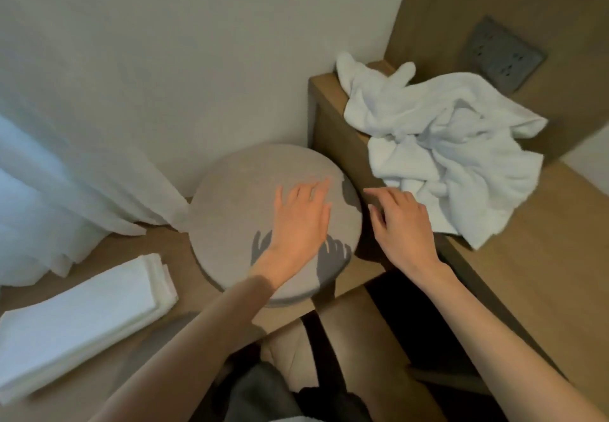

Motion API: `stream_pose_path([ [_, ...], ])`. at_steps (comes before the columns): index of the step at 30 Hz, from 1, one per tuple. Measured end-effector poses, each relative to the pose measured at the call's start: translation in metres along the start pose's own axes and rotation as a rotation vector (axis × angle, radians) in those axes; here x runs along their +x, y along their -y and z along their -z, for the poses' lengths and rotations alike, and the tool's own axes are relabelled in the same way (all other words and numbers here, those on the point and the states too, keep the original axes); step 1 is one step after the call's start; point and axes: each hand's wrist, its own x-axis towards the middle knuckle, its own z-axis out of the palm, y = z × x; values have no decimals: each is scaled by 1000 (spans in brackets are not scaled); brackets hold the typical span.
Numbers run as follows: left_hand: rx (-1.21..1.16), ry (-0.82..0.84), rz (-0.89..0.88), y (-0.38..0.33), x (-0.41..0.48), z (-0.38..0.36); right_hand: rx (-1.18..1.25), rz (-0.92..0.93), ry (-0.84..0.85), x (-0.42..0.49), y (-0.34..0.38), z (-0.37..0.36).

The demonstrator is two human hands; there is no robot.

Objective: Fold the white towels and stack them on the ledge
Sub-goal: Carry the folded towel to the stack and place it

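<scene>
A crumpled heap of white towels [441, 144] lies on the wooden desk [540, 256] at the right, one corner hanging over the desk's front edge. Folded white towels [82, 319] lie stacked flat on the low wooden ledge [158, 247] at the lower left. My left hand [300, 223] hovers over the round grey stool [237, 197], fingers spread and holding nothing. My right hand [402, 220] is in the air just left of the crumpled heap, fingers apart and loosely curled, also with nothing in it.
A sheer white curtain [59, 184] hangs at the left and pools onto the ledge. The white wall stands behind the stool. A grey socket panel [502, 54] sits in the wooden wall above the desk. Dark space lies under the desk.
</scene>
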Motion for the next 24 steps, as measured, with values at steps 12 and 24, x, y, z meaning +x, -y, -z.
stream_pose_path([
  [12,-148,-36,-280,-168,93,38,-9,-238,-138,-2,-149,124],
  [24,-204,118,-297,-183,240,-20,11,-304,-105,110,-227,126],
])
